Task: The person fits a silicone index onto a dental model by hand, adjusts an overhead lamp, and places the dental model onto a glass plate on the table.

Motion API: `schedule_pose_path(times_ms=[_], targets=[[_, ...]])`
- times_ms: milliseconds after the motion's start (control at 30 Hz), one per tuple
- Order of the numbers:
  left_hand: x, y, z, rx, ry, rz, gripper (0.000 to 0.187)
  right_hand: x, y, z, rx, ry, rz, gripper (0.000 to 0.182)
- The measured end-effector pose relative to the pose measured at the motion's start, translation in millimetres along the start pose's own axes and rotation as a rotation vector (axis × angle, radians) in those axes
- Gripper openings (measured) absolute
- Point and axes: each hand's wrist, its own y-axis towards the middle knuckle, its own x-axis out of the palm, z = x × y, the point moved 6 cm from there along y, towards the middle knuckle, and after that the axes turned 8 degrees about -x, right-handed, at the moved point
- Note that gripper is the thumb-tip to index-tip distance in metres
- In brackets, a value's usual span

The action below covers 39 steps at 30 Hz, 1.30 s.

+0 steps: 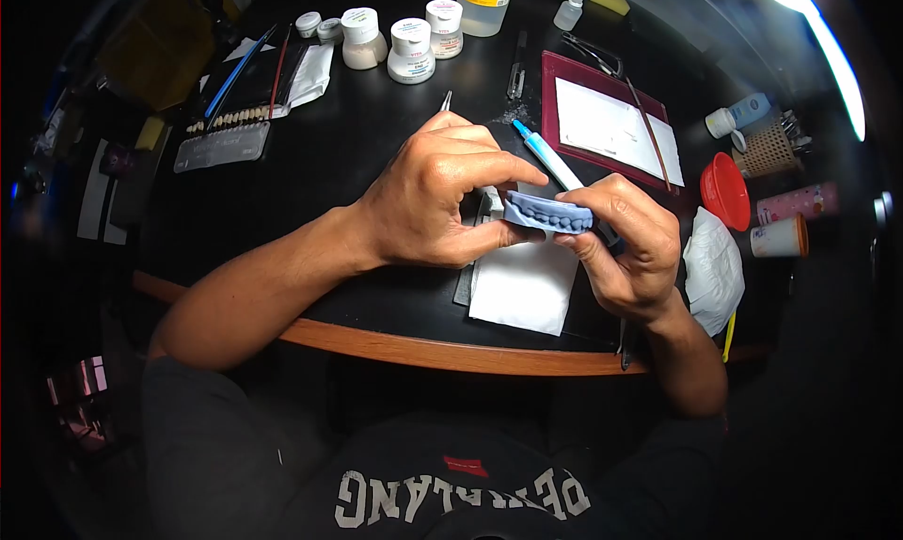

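A blue-grey dental model point(549, 214) with a row of teeth is held up over the desk, its tooth row facing me. My right hand point(628, 239) pinches its right end between thumb and fingers. At the other end, my left hand point(437, 187) has its thumb along the lower edge and its index finger arched over the top. A pointed metal tip point(447, 100) shows just beyond my left knuckles; the rest of it is hidden. Below the model lies a white paper sheet point(522, 295). Behind it rests a light-blue syringe-like tube point(550, 157), partly covered by my right hand.
Several white-capped jars point(411, 51) and a large bottle point(485, 4) stand at the back. A maroon-framed palette point(550, 98) carries a brush point(649, 131). To the right are a red bowl point(725, 192) and crumpled tissue point(715, 267); a tooth shade guide point(221, 145) lies left.
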Motion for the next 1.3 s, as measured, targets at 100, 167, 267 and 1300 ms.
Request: schedule_pose_path(times_ms=[100,167,267,1300], targets=[[0.5,-0.1,-0.5,0.017,0.001,0.003,0.040,1.7,-0.8,0.6,0.000,0.010,0.006,0.025],[0.9,-0.2,-0.6,0.032,-0.001,0.009,0.039,1.6,0.3,0.0,0.002,0.011,0.008,0.025],[1.2,-0.1,-0.1,0.041,-0.007,0.014,0.038,0.9,1.0,-0.3,0.003,0.004,0.003,0.025],[2.4,-2.0,0.4,0.044,-0.036,-0.033,0.027,5.7,2.9,0.1,0.019,0.045,-0.045,0.024]])
